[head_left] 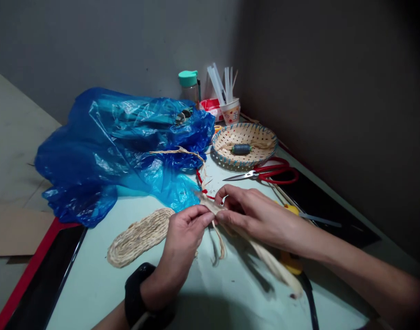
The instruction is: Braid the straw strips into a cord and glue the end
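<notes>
Both my hands meet over the middle of the table, pinching a pale strip of dried plant fibre [271, 262]. My left hand [187, 233] grips it between thumb and fingertips, with a dark band on that wrist. From the other side, my right hand [246, 208] holds the same strip, whose long tail hangs down to the right under that hand. Just beyond my fingers lies a thin braided cord [182, 150] with red ties [199, 176]. An oval woven fibre sole [139, 237] rests flat to the left of my left hand.
A crumpled blue plastic bag [127, 137] covers the back left. Behind my hands lie red-handled scissors [275, 173] and a woven basket [223, 158] holding a thread spool [241, 149]. A paper cup [231, 112] of white sticks and a green-lidded jar [188, 85] stand by the wall. A yellow tool [292, 263] lies right.
</notes>
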{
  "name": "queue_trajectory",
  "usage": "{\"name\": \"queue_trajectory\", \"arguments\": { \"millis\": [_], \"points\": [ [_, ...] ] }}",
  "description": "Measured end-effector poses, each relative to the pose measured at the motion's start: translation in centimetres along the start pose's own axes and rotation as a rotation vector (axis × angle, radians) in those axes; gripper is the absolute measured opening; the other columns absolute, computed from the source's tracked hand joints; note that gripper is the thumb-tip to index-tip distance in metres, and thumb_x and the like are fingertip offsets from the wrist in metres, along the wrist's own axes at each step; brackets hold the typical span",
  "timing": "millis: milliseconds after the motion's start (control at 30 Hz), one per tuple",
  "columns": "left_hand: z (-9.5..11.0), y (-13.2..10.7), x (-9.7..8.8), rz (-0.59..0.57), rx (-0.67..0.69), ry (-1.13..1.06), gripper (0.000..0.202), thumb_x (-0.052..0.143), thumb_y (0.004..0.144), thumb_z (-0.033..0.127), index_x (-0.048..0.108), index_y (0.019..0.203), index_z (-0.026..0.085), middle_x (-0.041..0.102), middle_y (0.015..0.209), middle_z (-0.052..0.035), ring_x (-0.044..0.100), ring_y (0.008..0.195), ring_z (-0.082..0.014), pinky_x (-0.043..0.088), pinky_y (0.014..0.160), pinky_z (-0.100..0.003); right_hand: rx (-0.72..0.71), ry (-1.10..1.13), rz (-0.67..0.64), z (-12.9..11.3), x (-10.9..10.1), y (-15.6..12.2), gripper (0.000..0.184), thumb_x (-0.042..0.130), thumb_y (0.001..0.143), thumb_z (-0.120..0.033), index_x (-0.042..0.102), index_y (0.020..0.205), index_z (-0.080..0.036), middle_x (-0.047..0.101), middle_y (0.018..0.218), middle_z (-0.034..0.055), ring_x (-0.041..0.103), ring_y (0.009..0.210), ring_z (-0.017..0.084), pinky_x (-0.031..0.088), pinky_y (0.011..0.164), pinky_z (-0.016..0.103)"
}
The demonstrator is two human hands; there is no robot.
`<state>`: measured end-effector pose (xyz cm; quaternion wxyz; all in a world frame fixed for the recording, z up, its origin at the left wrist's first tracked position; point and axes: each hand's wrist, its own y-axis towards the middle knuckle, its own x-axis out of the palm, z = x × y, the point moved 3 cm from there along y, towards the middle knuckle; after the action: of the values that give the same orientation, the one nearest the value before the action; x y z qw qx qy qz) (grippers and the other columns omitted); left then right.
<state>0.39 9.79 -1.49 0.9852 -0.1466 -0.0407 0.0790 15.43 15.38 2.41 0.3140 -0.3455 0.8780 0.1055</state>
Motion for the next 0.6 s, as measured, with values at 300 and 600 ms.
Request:
{"name": "queue_trajectory", "arguments": {
  "millis": [300, 600],
  "points": [
    [0.2, 0.0, -0.1, -0.032, -0.032, -0.193, 0.027, 0.066, 0.079, 0.021, 0.048, 0.099, 0.020, 0.057, 0.069, 0.0063, 0.025, 0.037, 0.0008, 0.015, 0.036, -0.016, 0.020, -0.128, 0.019, -0.4, -2.4, -1.0, 0.023, 0.042, 0.094, -0.037, 0.054, 0.083, -0.020, 0.053, 0.065, -0.0023, 0.044, 0.058, 0.012, 0.030, 0.054, 0.024],
    [0.4, 0.1, -0.4, -0.108, -0.206, -0.338, 0.018, 0.071, 0.076, 0.022, 0.057, 0.084, 0.013, 0.034, 0.052, 0.0119, 0.013, 0.039, 0.0012, 0.008, 0.036, -0.016, 0.107, -0.446, -0.126, -0.1, 0.7, -1.4, 0.009, 0.044, 0.083, -0.015, 0.042, 0.090, -0.021, 0.056, 0.068, 0.0021, 0.044, 0.055, 0.015, 0.025, 0.052, 0.028]
  ]
}}
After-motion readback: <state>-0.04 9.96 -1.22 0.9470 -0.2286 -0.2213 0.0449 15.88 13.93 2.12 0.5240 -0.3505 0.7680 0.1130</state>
